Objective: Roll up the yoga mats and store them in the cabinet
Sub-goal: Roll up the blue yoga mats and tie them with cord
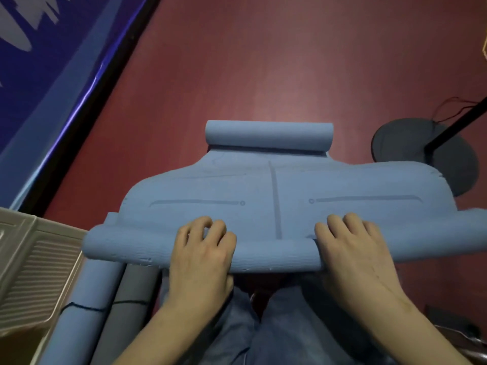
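I see my left hand (pixel 203 248) and right hand (pixel 347 246) curled over the blue mat's (pixel 276 196) near roll, gripping it, I judge, to keep it tight.

Under your hands the blue yoga mat (pixel 276 196) looks like matt foam with a fine grainy texture. Your jeans (pixel 263 325) are soft denim. The red floor (pixel 263 61) shows a smooth, dull sheen; the beige cabinet (pixel 34 272) looks like ribbed plastic.
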### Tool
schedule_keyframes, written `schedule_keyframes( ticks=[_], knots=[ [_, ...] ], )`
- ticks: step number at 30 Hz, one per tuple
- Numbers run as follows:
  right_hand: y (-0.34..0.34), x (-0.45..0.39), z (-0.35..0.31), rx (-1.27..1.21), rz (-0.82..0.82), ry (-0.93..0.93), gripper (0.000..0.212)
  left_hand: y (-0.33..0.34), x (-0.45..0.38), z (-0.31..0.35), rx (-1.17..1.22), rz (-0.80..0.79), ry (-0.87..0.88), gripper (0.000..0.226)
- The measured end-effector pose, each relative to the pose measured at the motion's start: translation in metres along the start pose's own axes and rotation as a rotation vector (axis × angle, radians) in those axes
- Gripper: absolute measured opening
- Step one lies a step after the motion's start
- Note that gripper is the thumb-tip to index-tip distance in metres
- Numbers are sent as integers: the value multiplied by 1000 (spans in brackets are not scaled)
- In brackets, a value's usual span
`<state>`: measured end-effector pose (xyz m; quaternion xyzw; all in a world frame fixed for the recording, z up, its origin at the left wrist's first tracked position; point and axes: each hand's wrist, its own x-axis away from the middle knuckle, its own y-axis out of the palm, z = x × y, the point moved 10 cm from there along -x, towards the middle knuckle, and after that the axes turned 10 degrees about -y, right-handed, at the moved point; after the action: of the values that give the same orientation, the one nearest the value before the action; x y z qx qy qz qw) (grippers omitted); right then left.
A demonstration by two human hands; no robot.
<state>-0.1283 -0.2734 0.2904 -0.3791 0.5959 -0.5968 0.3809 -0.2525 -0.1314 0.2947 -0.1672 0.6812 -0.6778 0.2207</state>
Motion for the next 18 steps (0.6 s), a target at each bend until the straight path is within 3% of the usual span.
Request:
schedule_keyframes(
  ticks=[4, 6, 14, 18],
  knots=[
    [7, -28, -1, 10, -188, -82, 51, 1, -10, -8, -27, -15, -95, 42],
    [10, -38, 5, -35, -316, -105, 41, 0, -12, -3, -35, -3, -82, 45],
    [14, -58, 18, -143, -648, -143, 40, 7, -1, 24, -105, 89, -2, 49],
    [16, -54, 18, -109, -593, -111, 40, 9, -10, 22, -86, 97, 50, 52]
  ],
)
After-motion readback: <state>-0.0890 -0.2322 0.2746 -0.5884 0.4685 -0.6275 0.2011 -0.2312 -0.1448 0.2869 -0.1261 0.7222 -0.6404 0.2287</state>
